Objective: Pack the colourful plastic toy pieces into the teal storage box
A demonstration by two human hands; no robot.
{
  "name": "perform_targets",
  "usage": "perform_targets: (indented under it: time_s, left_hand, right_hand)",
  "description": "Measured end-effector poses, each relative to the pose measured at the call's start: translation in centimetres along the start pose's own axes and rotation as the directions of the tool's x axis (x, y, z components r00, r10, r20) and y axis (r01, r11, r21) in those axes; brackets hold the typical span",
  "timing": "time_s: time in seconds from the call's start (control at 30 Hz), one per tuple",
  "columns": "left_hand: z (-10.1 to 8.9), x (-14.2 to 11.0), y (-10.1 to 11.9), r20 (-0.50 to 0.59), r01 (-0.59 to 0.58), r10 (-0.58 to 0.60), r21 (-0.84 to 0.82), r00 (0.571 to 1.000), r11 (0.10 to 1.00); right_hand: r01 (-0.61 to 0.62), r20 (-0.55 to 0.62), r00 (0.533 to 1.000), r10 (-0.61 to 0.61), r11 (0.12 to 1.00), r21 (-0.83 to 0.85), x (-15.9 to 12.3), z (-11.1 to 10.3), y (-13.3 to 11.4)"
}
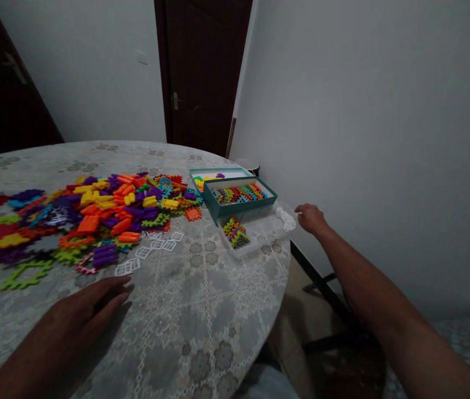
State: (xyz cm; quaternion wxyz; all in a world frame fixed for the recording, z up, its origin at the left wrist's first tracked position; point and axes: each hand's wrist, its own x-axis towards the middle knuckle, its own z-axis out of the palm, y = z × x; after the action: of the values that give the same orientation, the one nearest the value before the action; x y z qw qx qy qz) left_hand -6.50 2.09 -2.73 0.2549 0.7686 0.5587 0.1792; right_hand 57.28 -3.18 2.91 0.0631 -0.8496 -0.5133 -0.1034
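Note:
My left hand [87, 310] rests low over the near table with thumb and forefinger stretched out and a gap between them. Just beyond its fingertips lie several flat white lattice pieces [127, 267], by the edge of a big pile of coloured plastic pieces [106, 202]. At the table's right edge my right hand [311, 218] has its fingers curled together; anything in them is hidden. It is beside a small heap of white pieces [287, 219] in a clear plastic tray [255, 233]. Stacked multicoloured pieces [236, 233] sit at that tray's left end.
Behind the tray stands a green box [238, 206] with rows of coloured pieces, and a shallow green-rimmed lid [222, 173] holds yellow and purple ones. A patterned cloth [201, 299] covers the round table. A white wall [363, 111] rises at right; dark metal legs [318, 277] stand below.

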Motion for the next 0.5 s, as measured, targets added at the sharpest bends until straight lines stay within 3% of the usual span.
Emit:
perform_targets:
  time_s: [0.1,0.17,0.23,0.3,0.4,0.5]
  left_hand:
    - [-0.6,-0.5,1.0,-0.028,0.022,-0.021,0.025,0.999,0.999]
    - [-1.0,-0.9,1.7,-0.064,0.047,-0.043,0.049,0.997,0.998]
    - [-1.3,-1.1,2.0,-0.125,0.037,-0.028,0.064,0.992,0.997]
    - [-1.3,-1.2,1.8,-0.222,0.021,-0.008,0.054,0.975,0.998]
    - [-0.8,-1.0,0.9,-0.363,0.018,-0.006,0.028,0.932,0.999]
    - [-0.3,-0.7,-0.1,-0.46,0.024,-0.005,0.036,0.888,0.999]
  right_hand:
    - [0.053,-0.101,0.994,-0.05,0.998,0.022,-1.8,-0.5,-1.8]
    - [0.204,-0.255,0.952,-0.172,0.973,0.106,-4.0,-1.0,-4.4]
    - [0.447,-0.453,0.834,-0.315,0.867,0.22,-6.8,-1.6,-7.9]
    - [0.658,-0.535,0.715,-0.45,0.691,0.299,-9.9,-2.4,-12.0]
    - [0.825,-0.522,0.561,-0.643,0.378,0.42,-13.8,-3.9,-18.1]
    - [0.827,-0.339,0.461,-0.82,0.258,0.5,-15.5,-4.6,-23.3]
